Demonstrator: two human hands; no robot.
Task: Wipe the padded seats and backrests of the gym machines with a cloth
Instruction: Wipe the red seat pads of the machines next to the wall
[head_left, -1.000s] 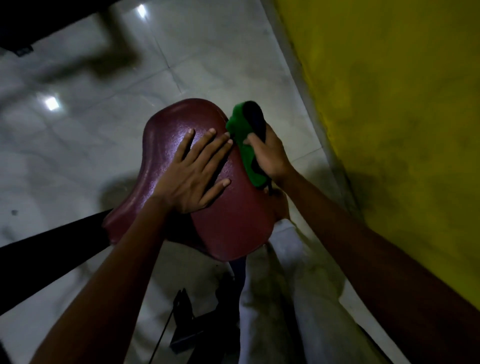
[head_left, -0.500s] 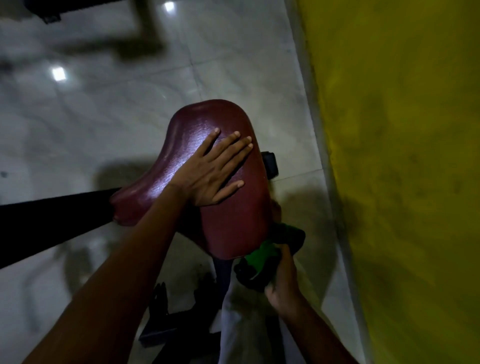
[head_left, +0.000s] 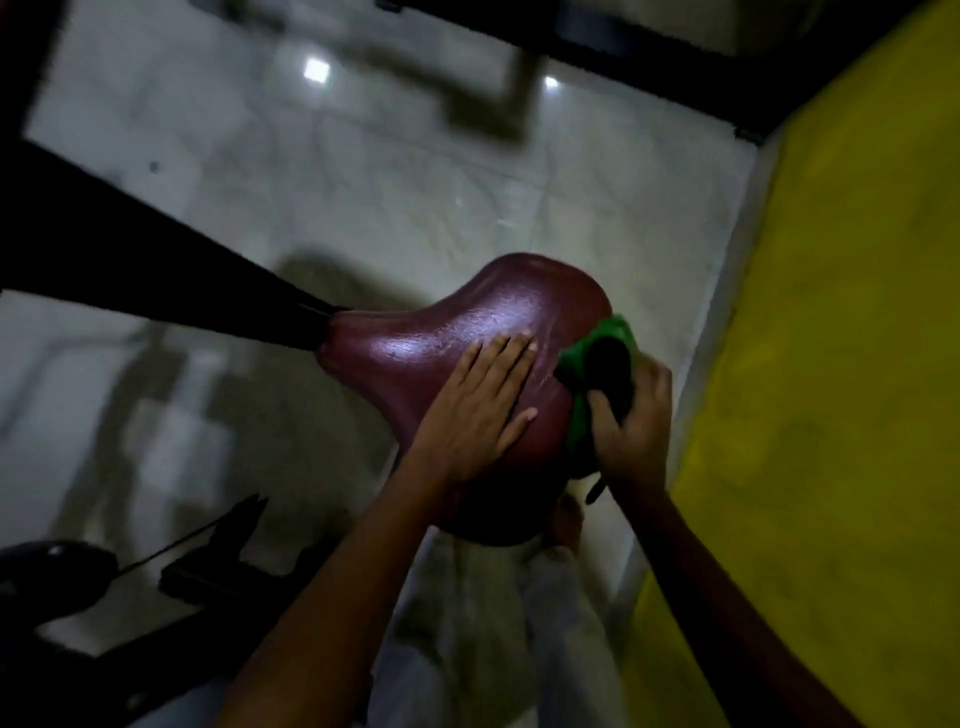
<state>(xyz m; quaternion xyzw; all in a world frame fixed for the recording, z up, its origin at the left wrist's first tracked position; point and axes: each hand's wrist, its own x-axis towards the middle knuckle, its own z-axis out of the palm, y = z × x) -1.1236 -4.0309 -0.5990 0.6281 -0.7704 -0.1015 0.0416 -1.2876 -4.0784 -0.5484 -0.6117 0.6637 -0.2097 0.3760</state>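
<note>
A: While we look down from the head view, what do we find under our hands?

B: We find a maroon padded seat (head_left: 467, 332), saddle-shaped and glossy, with its narrow end pointing to the left, where it meets a black frame bar (head_left: 156, 275). Our left hand (head_left: 475, 413) lies flat on the seat's top, near its right edge, with the fingers straight and spread a little and the thumb out to the side. It grips nothing.

A: And the cloth?

B: The green cloth (head_left: 587, 353) sits at the seat's right edge, bunched up and pressed against the side of the padding. Our right hand (head_left: 636, 421) has its fingers curled round it, together with something black (head_left: 610, 371) that we cannot make out. The cloth touches the seat where the top curves down into the side.

A: How close are our two hands?

B: They are just beside each other, with a narrow strip of maroon padding between them. We cannot tell whether they touch.

A: What else do we see around us?

B: We see a pale tiled floor (head_left: 363, 182) beneath the seat, with bright light spots reflected on it. A yellow wall (head_left: 831, 364) rises on the right, close to the seat's right edge. Dark machine parts (head_left: 208, 571) sit on the floor at the lower left, and our light trousers (head_left: 493, 649) show below the seat's near edge.
</note>
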